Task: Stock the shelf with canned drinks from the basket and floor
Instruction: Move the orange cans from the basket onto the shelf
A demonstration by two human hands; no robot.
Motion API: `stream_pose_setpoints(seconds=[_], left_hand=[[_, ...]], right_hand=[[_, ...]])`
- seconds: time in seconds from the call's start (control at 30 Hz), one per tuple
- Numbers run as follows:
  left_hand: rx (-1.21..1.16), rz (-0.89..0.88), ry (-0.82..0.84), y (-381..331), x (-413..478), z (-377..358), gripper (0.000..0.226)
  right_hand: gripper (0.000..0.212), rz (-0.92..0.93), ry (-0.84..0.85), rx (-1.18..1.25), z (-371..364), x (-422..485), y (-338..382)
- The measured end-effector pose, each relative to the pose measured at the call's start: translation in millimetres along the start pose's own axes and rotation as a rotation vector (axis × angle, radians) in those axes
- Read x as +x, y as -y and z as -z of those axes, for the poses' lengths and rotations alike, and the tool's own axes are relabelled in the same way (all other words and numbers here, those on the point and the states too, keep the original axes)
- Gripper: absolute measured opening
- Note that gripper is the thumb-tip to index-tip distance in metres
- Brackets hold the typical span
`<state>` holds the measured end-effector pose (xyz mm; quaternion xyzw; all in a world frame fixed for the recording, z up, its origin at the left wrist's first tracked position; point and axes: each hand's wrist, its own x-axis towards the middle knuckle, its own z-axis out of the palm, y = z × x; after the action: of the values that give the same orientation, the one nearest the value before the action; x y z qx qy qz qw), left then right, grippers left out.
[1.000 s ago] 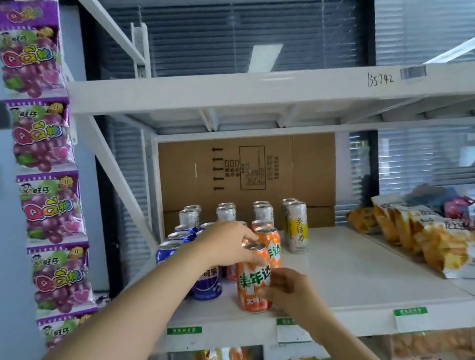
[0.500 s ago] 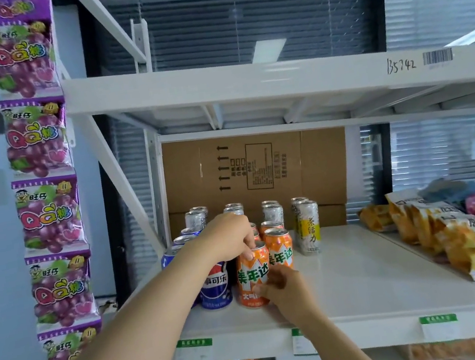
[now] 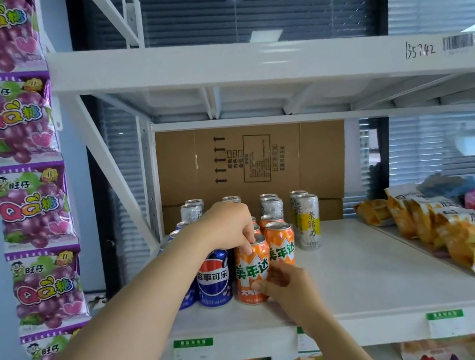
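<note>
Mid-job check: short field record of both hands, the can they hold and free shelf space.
left hand: grips the rim of the front orange drink can
right hand: holds its lower side
can pose: upright near the shelf front, beside a blue cola can
white metal shelf: bare surface right of the cans, before yellow snack bags

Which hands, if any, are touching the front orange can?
Touching, both. The head view shows the left hand gripping the front orange can at its top rim, and the right hand pinching its lower side, with no gap at either.
</note>
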<state>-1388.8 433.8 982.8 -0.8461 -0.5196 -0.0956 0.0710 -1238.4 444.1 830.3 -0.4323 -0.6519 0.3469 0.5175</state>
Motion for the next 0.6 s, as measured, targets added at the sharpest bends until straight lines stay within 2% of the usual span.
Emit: stream_pose_setpoints(seconds=[0.6], left_hand=[[-0.126, 0.05, -0.07, 7, -14, -11, 0.031]], right_hand=[[0.02, -0.016, 0.007, -0.099, -6, -13, 17]])
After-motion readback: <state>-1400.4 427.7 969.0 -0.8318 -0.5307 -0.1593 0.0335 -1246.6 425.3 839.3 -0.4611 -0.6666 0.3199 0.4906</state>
